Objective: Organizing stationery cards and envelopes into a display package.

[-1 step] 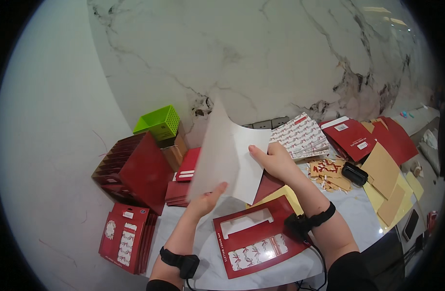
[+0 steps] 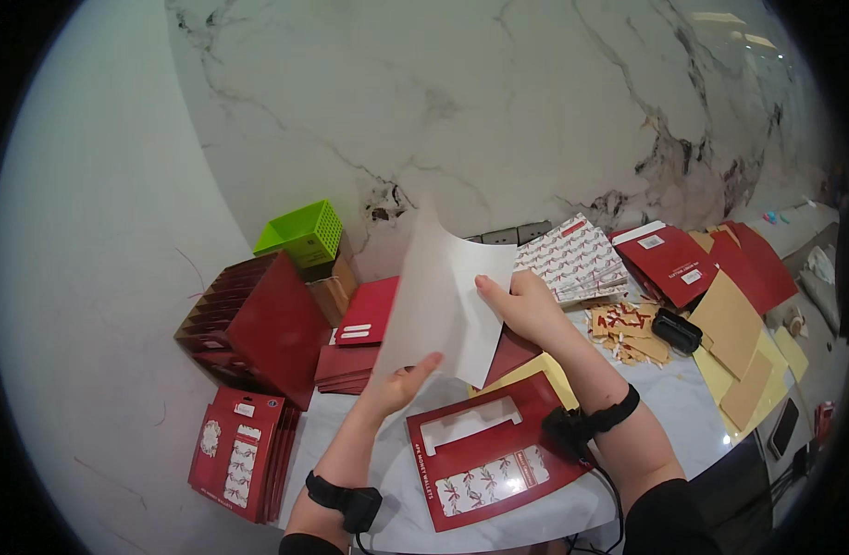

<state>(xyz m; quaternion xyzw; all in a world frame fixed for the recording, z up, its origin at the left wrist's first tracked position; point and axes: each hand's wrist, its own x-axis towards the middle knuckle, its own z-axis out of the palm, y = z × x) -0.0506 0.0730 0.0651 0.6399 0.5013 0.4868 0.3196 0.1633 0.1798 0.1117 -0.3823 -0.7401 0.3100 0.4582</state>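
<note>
Above the table I hold up a large white card sheet (image 2: 443, 305), bent along its middle. My right hand (image 2: 532, 314) grips its right part, thumb on the white face and fingers behind. My left hand (image 2: 399, 384) is closed on the lower left edge, thumb in front; its fingertips are partly hidden. Below the sheet lies a flat red printed card sleeve (image 2: 480, 421) with a cut-out window and a white patterned panel. A yellow sheet (image 2: 526, 375) and a dark red piece (image 2: 515, 356) show partly under my right forearm.
At left stand a red compartment box (image 2: 276, 324), a green basket (image 2: 304, 233) and red packs (image 2: 235, 453). Red folders (image 2: 364, 314) are stacked behind my left hand. To the right are patterned white packs (image 2: 572, 259), tan scraps (image 2: 628, 333), a black case (image 2: 676, 331) and a phone (image 2: 783, 428).
My left hand and the sheet's left edge have shifted slightly to the right, showing more of the red folders behind. My right hand has barely moved.
</note>
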